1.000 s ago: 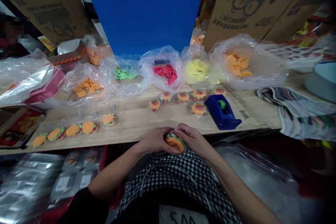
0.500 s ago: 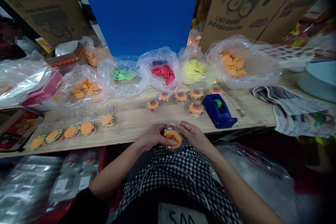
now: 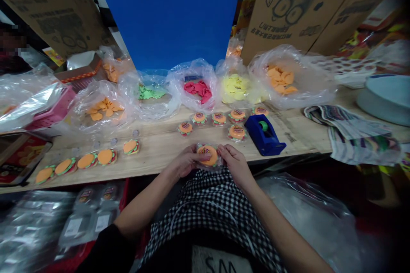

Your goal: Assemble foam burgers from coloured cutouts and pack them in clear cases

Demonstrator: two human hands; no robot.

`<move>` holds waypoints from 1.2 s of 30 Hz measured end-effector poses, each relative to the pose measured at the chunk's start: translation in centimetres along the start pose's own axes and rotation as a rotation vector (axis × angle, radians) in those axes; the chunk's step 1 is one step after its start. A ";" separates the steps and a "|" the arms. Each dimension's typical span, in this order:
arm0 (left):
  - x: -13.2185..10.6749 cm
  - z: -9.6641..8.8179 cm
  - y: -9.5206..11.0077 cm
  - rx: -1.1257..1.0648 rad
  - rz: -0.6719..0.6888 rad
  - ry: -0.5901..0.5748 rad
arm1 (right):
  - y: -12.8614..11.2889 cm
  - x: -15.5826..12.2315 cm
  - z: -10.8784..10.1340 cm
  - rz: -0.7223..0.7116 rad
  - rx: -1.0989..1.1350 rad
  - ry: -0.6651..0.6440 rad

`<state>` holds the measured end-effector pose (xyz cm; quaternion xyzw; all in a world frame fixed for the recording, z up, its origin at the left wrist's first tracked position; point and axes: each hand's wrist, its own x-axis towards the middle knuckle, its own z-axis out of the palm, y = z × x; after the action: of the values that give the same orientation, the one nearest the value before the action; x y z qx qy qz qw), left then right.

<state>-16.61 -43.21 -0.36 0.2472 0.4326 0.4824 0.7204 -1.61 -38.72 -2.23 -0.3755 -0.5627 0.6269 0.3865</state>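
Between my hands, at the table's front edge, is a clear plastic case with a toy burger [image 3: 208,154] in it, orange-topped with a printed label. My left hand [image 3: 187,160] grips its left side, thumb across the top. On the right side, my right hand [image 3: 232,161] pinches the case's edge with bent fingers. Several packed toy burgers [image 3: 237,132] stand on the table beyond my hands. To the left lies a row of loose toy burgers [image 3: 106,156], with small clear pieces behind some of them.
A blue tape dispenser [image 3: 265,135] stands right of the packed burgers. Along the back are plastic bags of green [image 3: 150,92], red [image 3: 199,89], yellow [image 3: 236,88] and orange pieces [image 3: 280,79]. Folded cloth [image 3: 355,132] hangs over the right edge. Clear cases [image 3: 75,222] fill a red crate below left.
Both hands have raised the cased burger slightly, up and away from my lap. My right fingers have shifted from its upper edge to its right side.
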 end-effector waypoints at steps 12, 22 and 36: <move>0.9 2.0 -1.2 -0.233 0.261 0.163 | 0.7 -0.6 0.9 -0.097 -0.110 0.083; 1.5 2.5 -1.5 -0.434 0.256 0.306 | 0.7 -0.3 1.7 -0.061 -0.011 0.109; 3.5 4.9 -1.5 -0.684 0.273 0.385 | 1.0 -0.1 1.9 -0.122 -0.118 0.205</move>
<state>-11.14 -40.35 -0.40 -0.0458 0.3375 0.7269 0.5964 -3.37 -39.68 -3.03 -0.4247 -0.5778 0.5264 0.4569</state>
